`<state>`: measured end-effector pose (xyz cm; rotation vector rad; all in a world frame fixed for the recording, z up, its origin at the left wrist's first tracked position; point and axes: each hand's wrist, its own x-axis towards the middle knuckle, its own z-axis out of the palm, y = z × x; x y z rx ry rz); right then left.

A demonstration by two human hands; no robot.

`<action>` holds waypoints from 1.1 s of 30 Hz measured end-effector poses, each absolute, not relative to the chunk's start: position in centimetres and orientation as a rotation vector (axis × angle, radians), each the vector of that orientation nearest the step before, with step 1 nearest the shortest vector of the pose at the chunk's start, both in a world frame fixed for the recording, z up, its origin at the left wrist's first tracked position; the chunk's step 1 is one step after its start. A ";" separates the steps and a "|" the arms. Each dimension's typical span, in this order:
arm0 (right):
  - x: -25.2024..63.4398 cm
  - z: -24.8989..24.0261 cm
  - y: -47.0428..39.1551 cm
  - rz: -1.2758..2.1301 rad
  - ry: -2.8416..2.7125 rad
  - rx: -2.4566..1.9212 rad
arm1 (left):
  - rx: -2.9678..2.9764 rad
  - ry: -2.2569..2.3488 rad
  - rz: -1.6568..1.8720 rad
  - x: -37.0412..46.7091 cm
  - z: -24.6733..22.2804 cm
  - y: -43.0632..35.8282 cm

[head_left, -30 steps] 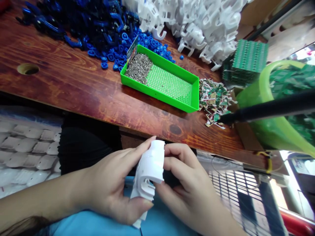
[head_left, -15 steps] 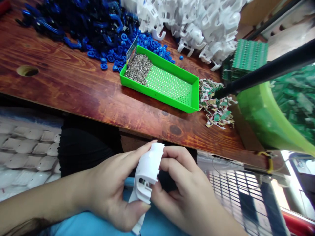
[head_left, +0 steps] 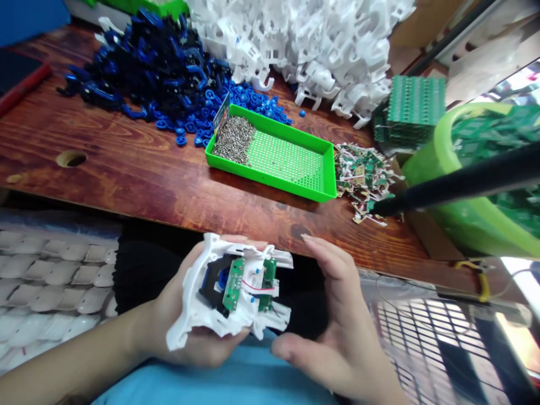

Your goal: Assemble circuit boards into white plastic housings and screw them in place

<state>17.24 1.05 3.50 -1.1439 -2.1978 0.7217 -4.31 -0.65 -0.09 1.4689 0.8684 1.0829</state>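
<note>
A white plastic housing (head_left: pixel 192 304) lies in my left hand (head_left: pixel 169 320), its inner side facing up. Inside it show a green circuit board (head_left: pixel 233 284), a second small green board (head_left: pixel 266 284), a black and blue part (head_left: pixel 215 281) and a thin red wire. My left fingers wrap round the housing from below and behind. To its right, my right hand (head_left: pixel 337 320) is held apart from it, thumb and fingers spread, with nothing between them.
On the wooden table (head_left: pixel 139 185) are a green tray (head_left: pixel 270 181) with small metal pieces, blue and black parts (head_left: pixel 156 73), white housings (head_left: pixel 295 39) and small wired boards (head_left: pixel 365 174). A black bar (head_left: pixel 459 180) crosses a green tub (head_left: pixel 426 169) at right.
The housing has turned from its smooth outer side to its open inner side, showing the boards. My right hand has let go of it and opened. The view has shifted slightly.
</note>
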 end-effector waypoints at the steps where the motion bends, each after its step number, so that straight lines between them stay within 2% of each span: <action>1: 17.5 3.3 1.1 0.705 -2.232 -1.173 | 1.437 0.845 1.151 -4.2 -0.2 -0.6; 4: 17.7 2.9 1.5 0.700 -2.352 -1.230 | 1.278 0.679 1.246 -3.6 -0.9 -0.7; 10: 17.9 3.1 2.4 0.848 -2.467 -1.144 | 1.118 0.560 1.130 -3.1 -1.4 -0.6; 18: 18.6 2.9 2.9 0.737 -2.491 -1.184 | 1.056 0.487 1.025 -4.0 -1.7 -0.4; 22: 19.2 3.5 3.2 0.603 -2.580 -1.170 | 0.696 0.104 0.834 -4.9 -2.4 0.2; 28: 19.3 4.9 3.9 0.441 -2.800 -0.987 | 0.503 0.236 0.397 -5.6 -0.7 1.8; 33: 18.6 5.7 4.7 0.380 -2.842 -0.930 | 0.492 0.257 0.371 -5.2 -0.4 2.6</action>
